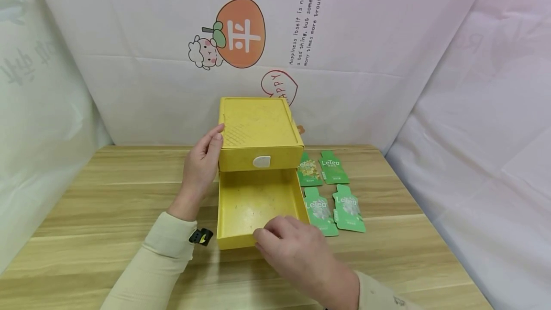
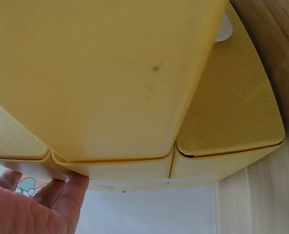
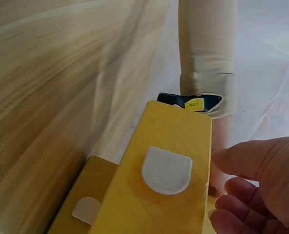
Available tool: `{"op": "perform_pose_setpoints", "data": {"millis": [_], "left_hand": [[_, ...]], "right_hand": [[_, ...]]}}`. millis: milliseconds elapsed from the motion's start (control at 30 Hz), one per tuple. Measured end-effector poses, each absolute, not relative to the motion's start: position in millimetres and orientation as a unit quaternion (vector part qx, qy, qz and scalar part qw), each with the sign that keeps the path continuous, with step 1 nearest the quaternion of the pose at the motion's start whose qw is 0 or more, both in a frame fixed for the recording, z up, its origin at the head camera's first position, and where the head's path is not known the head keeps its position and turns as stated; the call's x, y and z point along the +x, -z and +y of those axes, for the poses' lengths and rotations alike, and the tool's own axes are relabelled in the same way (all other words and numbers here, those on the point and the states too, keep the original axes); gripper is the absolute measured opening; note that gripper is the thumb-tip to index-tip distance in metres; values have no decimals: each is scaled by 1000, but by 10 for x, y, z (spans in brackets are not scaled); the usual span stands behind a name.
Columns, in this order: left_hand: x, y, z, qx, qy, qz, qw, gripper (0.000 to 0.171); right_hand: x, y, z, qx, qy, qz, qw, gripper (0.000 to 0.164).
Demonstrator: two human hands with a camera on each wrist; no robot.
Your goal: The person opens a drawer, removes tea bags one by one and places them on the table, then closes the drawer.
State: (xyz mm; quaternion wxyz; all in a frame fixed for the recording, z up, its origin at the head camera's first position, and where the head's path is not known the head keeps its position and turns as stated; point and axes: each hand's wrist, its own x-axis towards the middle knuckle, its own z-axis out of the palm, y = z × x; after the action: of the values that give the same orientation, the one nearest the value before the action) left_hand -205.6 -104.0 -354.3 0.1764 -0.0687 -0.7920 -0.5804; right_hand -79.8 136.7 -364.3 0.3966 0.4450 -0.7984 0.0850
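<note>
A yellow drawer cabinet [image 1: 260, 121] stands on the wooden table, with a white tab [image 1: 261, 161] on its upper drawer. Beneath that, a lower drawer [image 1: 254, 200] is pulled out toward me; its inside shows no contents. My left hand [image 1: 203, 161] rests against the cabinet's upper left side, fingertips at the top edge. At the front rim of the drawer is my right hand [image 1: 297, 248], its thumb and curled fingers on the rim. In the right wrist view, the drawer front [image 3: 178, 131] carries a white tab [image 3: 167, 170], and the thumb [image 3: 242, 158] lies right at the rim.
Several green LeTea pouches [image 1: 349, 209] lie flat on the table [image 1: 413, 252] to the right of the cabinet. A printed white cloth [image 1: 344, 99] hangs behind the table, with more cloth at both sides. A black strap [image 1: 200, 237] is on the left wrist.
</note>
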Motion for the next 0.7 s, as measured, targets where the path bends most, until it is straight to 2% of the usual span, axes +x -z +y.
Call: {"op": "perform_pose_setpoints", "data": {"millis": [67, 133, 700], "left_hand": [[-2056, 3541, -1041, -70, 580, -792, 177, 53], [-2055, 3537, -1039, -69, 580, -792, 176, 54], [-2064, 3545, -1049, -66, 582, -792, 176, 52]], "right_hand": [[-801, 3661, 1356, 445, -76, -794, 407, 29], [-804, 3676, 1349, 444, -72, -791, 414, 33], [-802, 3788, 1341, 450, -44, -778, 437, 37]]}}
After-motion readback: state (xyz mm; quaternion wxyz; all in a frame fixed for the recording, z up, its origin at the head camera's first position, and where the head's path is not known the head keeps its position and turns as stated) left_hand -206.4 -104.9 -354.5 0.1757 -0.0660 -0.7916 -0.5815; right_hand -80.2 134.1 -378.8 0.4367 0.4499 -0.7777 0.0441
